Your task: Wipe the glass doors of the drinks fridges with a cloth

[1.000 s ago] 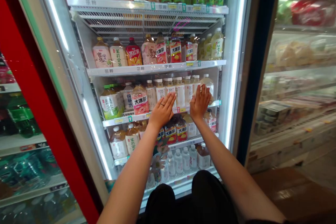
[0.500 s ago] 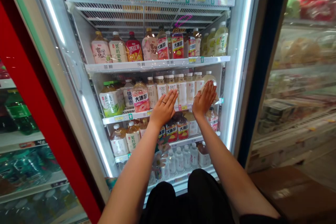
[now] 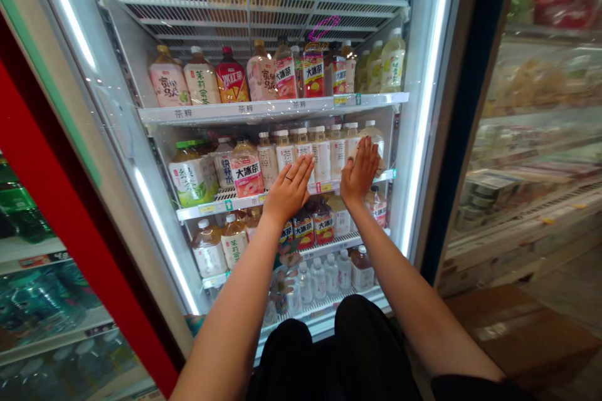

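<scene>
Both hands are raised in front of a lit drinks fridge, over the row of white-labelled tea bottles [image 3: 337,153] on its third shelf [image 3: 244,202]. My left hand [image 3: 289,188], a ring on one finger, lies flat with the palm away from me and holds nothing. To its right, my right hand [image 3: 361,169] is also flat, its fingers pointing up, in front of a large clear bottle [image 3: 374,131]. Faint reflections show on a clear pane before the bottles; whether the palms touch it cannot be made out.
A pink-labelled bottle [image 3: 247,172] and a green-labelled bottle [image 3: 187,177] stand left on that shelf. A red fridge frame [image 3: 89,250] runs down the left. A cardboard box [image 3: 522,332] lies low at the right. My knees are below.
The view has shifted slightly, so the shelves sit a little further left. Both hands have moved slightly left in the picture and stay flat.
</scene>
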`<action>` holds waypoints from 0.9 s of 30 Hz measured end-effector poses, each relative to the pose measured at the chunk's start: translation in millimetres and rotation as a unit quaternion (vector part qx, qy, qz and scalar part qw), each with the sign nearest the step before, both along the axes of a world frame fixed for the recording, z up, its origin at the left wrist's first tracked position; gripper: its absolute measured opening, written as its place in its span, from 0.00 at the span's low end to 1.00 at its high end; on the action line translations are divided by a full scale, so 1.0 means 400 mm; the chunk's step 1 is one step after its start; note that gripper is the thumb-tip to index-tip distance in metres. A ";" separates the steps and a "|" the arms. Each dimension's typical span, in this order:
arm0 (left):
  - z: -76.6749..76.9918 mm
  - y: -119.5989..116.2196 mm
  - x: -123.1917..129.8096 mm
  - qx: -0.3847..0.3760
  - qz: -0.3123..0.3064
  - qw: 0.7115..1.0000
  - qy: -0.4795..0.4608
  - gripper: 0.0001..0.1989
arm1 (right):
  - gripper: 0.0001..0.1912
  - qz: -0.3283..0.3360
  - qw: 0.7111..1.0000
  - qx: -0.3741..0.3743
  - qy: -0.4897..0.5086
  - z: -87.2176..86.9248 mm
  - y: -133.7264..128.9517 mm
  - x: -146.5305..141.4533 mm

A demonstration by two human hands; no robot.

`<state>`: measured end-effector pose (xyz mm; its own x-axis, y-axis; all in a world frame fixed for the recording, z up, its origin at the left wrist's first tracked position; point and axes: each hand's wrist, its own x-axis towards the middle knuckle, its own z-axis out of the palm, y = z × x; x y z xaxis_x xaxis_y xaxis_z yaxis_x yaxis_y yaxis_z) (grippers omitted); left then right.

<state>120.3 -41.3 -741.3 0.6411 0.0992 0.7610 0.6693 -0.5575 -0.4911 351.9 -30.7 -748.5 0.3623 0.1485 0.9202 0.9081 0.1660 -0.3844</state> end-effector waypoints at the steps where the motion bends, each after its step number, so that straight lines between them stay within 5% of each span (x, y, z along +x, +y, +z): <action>1: 0.000 -0.001 0.000 -0.001 0.001 1.000 0.001 0.44 | 0.40 0.010 1.000 -0.003 -0.009 0.001 -0.006 0.005; 9: 0.001 -0.003 0.000 -0.018 0.004 1.000 0.005 0.44 | 0.43 0.046 0.994 -0.027 -0.100 0.010 -0.053 0.067; 27: 0.002 -0.007 -0.002 -0.014 0.009 1.000 0.008 0.43 | 0.49 0.076 0.989 -0.054 -0.111 0.023 -0.057 0.027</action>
